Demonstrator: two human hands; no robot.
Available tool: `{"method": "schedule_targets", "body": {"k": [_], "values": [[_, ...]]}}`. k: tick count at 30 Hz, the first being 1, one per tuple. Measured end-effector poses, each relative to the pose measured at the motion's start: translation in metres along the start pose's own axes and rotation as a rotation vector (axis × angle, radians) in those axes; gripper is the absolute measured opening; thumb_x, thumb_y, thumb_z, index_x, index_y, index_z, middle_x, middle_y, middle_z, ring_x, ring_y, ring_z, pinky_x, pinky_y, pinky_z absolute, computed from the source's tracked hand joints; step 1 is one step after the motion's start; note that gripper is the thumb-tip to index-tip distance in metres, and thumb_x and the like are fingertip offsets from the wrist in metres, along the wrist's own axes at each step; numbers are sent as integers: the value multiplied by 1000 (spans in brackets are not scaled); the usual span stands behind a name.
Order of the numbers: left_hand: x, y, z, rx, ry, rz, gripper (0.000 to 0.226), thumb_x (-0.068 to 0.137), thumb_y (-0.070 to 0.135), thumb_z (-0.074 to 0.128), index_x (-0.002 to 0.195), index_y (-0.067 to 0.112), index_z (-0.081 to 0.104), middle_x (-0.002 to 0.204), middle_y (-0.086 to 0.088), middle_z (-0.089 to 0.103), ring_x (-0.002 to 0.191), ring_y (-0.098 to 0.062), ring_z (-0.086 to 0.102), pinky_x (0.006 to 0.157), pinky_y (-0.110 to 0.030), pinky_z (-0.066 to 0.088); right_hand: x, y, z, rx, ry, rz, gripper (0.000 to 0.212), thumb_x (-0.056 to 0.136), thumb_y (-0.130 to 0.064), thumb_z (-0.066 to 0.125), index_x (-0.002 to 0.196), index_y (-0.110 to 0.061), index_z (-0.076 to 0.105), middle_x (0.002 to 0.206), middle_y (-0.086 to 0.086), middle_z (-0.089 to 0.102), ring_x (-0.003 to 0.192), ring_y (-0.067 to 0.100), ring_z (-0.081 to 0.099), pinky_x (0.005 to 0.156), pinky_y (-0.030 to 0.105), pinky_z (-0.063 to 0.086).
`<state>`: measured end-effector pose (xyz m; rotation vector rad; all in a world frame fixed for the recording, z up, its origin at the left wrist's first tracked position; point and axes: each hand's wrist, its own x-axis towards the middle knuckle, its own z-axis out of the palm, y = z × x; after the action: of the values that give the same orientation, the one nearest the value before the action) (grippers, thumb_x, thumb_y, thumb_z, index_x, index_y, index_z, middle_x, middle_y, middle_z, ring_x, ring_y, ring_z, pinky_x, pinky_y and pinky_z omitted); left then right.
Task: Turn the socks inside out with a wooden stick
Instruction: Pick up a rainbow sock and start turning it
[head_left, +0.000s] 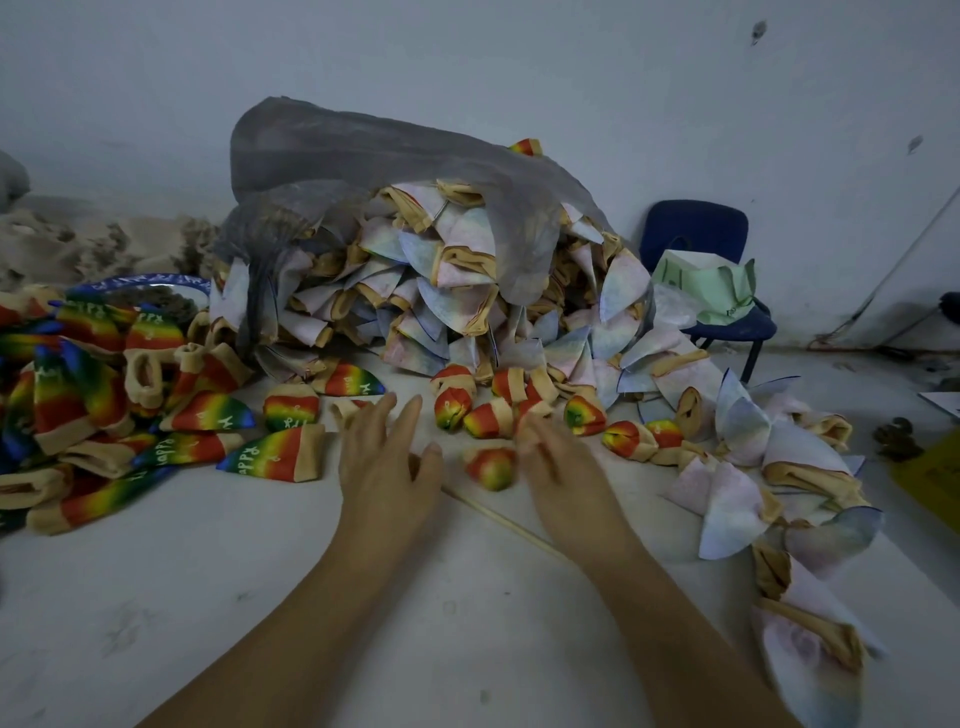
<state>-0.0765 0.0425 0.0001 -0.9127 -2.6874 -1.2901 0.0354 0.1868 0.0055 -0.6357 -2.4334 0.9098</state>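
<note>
Fingers (408, 421) of left hand (387, 467) splayed

One feed only for me, the head camera. It rides above the person's forearms and looks forward and down over the pale floor (249, 597). It's close in: the left hand (387, 467) and the right hand (558, 470), the right one blurred, sit mid-frame at arm's reach. The wide lens bends the edges, and the top of the frame reaches the sock heap (457, 296) and the wall (519, 62) behind it.

Stick (498, 519) between left hand (387, 460), right hand (561, 467)
</note>
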Motion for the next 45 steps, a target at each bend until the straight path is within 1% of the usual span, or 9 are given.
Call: {"method": "schedule_targets", "body": {"k": [3, 7, 12, 16, 20, 25, 34, 40, 45], "values": [[1, -3, 3, 18, -44, 16, 55, 101, 32, 45, 154, 30, 29, 163, 3, 18, 151, -15, 4, 120, -35, 5, -4, -8, 10, 6, -147, -132, 45, 101, -38, 37, 145, -30, 37, 150, -17, 33, 138, -3, 22, 111, 17, 18], [0, -4, 5, 107, -35, 81, 52, 102, 35, 44, 152, 30, 32, 164, 5, 17, 151, -17, 1, 122, -38, 2, 1, 2, -2, 65, -5, -54, 38, 101, -29, 41, 138, -31, 47, 138, -23, 38, 125, -12, 25, 100, 9, 18], [-7, 4, 7, 168, 13, 313, 45, 102, 38, 42, 147, 32, 44, 161, 5, 26, 152, -20, 3, 119, -35, -11, 14, 18, -19, -19, 321, 80, 35, 98, -18, 42, 130, -19, 55, 136, -1, 50, 128, 12, 40, 104, 24, 30], [-12, 6, 12, 335, -92, 400, 47, 102, 46, 40, 147, 34, 43, 160, 9, 29, 152, -19, -2, 115, -31, -21, 18, 21, -14, -206, 167, 113, 45, 99, -28, 42, 143, -17, 40, 147, 5, 39, 136, 23, 33, 114, 39, 26], [-10, 5, 8, 241, 0, 282, 34, 98, 38, 51, 129, 28, 61, 150, 5, 43, 151, -20, 6, 120, -38, -3, 11, 8, 1, -208, 19, -15, 42, 100, -35, 40, 141, -27, 44, 149, -8, 38, 138, 8, 26, 107, 20, 21], [-7, 7, 1, 134, 158, 223, 18, 87, 7, 65, 104, 11, 70, 135, -14, 53, 141, -35, 31, 114, -55, 27, 12, -14, 6, -37, 69, -175, 27, 99, -27, 44, 113, -19, 66, 110, -8, 61, 99, 1, 50, 79, 2, 33], [-9, 8, 5, 62, 116, 320, 28, 92, 13, 56, 116, 15, 70, 135, -7, 55, 140, -32, 34, 114, -44, 23, 115, 0, -14, -146, 183, 25, 37, 97, -14, 45, 132, -4, 47, 124, 20, 55, 112, 33, 51, 90, 41, 42], [-8, 3, 6, 37, 94, 281, 28, 91, 5, 63, 118, 14, 70, 135, -6, 54, 141, -30, 32, 115, -35, 20, 126, 8, 4, -506, 117, -28, 22, 97, -17, 43, 108, -4, 58, 104, 17, 62, 100, 31, 53, 73, 31, 29], [-8, 11, 0, -84, 142, 278, 36, 99, 26, 47, 132, 19, 60, 146, 0, 42, 139, -18, 29, 112, -21, 16, 78, -22, -16, 107, 262, 40, 29, 98, -27, 48, 119, -10, 59, 103, -1, 58, 101, 18, 51, 78, 22, 36]]}}
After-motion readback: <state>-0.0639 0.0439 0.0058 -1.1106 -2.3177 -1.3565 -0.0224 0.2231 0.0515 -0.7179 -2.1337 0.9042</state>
